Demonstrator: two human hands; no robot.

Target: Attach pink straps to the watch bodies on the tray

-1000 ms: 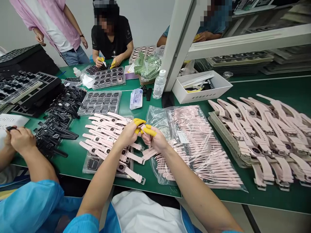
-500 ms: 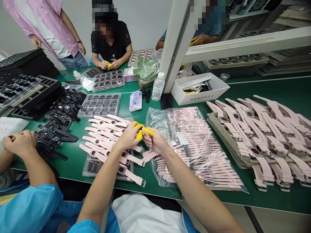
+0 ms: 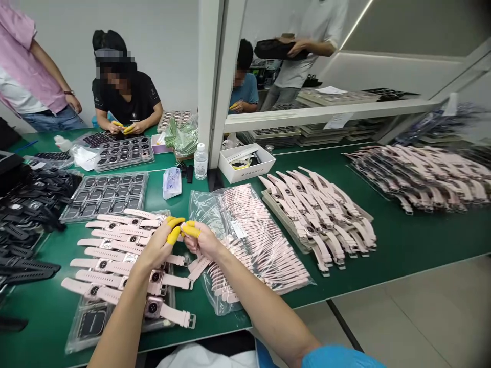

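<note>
My left hand (image 3: 163,240) and my right hand (image 3: 201,239), both with yellow finger covers, meet fingertip to fingertip. Between them they pinch a small pink piece (image 3: 183,225), mostly hidden; a pink strap (image 3: 200,266) hangs below my right hand. Under and left of my hands, pink-strapped watches (image 3: 103,264) lie in rows across a clear plastic tray (image 3: 72,335). Just right of my hands is a clear bag (image 3: 203,207) full of pink straps (image 3: 264,237).
Further right, pink watches (image 3: 314,204) lie on stacked trays, with another pile (image 3: 429,174) beyond. Black watches (image 3: 23,240) are at left. Behind stand a tray (image 3: 107,191), a bottle (image 3: 200,162), a white box (image 3: 247,163) and a frame post (image 3: 218,92). A person (image 3: 126,97) sits opposite.
The view has swung to the right, showing more of the table's right side; the neighbour's arms at left are out of view. My hands remain together at the small piece.
</note>
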